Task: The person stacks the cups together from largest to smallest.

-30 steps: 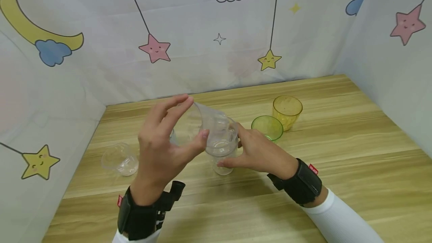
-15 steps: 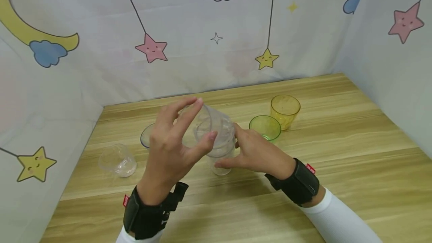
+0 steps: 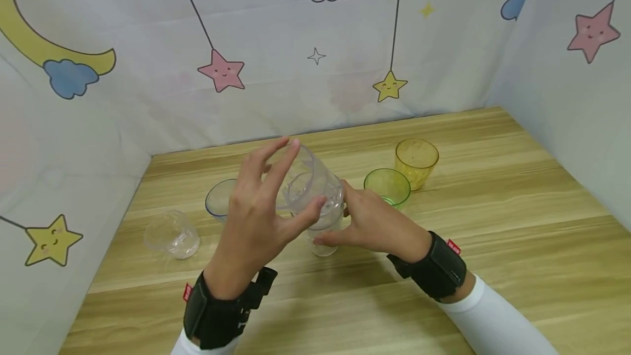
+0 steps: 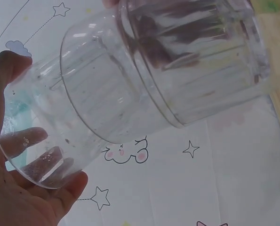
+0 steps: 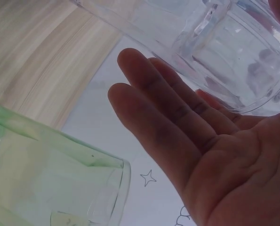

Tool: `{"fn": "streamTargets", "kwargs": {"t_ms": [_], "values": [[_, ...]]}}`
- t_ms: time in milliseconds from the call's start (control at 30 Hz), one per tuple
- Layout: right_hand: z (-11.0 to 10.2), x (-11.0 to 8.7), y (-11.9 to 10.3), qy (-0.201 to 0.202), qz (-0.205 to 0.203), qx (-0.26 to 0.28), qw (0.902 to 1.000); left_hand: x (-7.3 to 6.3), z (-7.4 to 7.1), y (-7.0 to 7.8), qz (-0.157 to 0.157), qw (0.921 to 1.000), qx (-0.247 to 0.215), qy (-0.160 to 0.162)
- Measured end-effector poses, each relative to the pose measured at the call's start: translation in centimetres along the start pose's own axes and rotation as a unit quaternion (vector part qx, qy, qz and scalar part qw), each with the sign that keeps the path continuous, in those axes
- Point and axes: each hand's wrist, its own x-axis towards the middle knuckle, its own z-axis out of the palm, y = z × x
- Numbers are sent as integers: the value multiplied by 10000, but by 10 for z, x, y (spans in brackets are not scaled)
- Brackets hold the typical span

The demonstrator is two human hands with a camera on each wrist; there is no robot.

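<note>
A clear cup (image 3: 322, 248) stands on the table in the head view, gripped around its side by my right hand (image 3: 372, 223) with thumb in front. Above it, my left hand (image 3: 253, 218) holds a second clear cup (image 4: 45, 101) near its rim, thumb on one side and fingers on the other. This upper cup leans, its mouth toward my left palm and its lower end overlapping the mouth of the cup below. In the right wrist view, several right-hand fingers (image 5: 154, 117) lie extended beside the clear wall. Both cups are see-through, so their edges blend.
To the left stand a loose clear cup (image 3: 179, 237) and a blue-rimmed clear cup (image 3: 214, 204), partly hidden behind my left hand. On the right are a green cup (image 3: 386, 186) and an amber cup (image 3: 416, 163), close together. A printed cloth wall (image 3: 276, 103) borders the wooden table.
My left hand has shifted right with its clear cup, closer over the lower cup. The blue-rimmed cup has come out from behind it. My right hand keeps its grip.
</note>
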Motion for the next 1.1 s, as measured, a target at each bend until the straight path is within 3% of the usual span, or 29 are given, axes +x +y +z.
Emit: {"fn": "streamTargets", "kwargs": {"t_ms": [167, 500, 700, 967, 1100], "values": [[0, 0, 0, -8, 1, 37, 10000, 0, 1, 3, 5, 10000, 5, 75], [0, 1, -1, -70, 246, -92, 9996, -3, 4, 4, -153, 9995, -75, -283], [1, 0, -2, -69, 177, 60, 9998, -4, 1, 1, -248, 9989, -151, -366], [1, 0, -2, -62, 46, 30, 10000, -5, -1, -4, -143, 9992, -86, -361], [1, 0, -1, -61, 27, 0, 10000, -6, -5, -7, -271, 9983, 55, -512]]}}
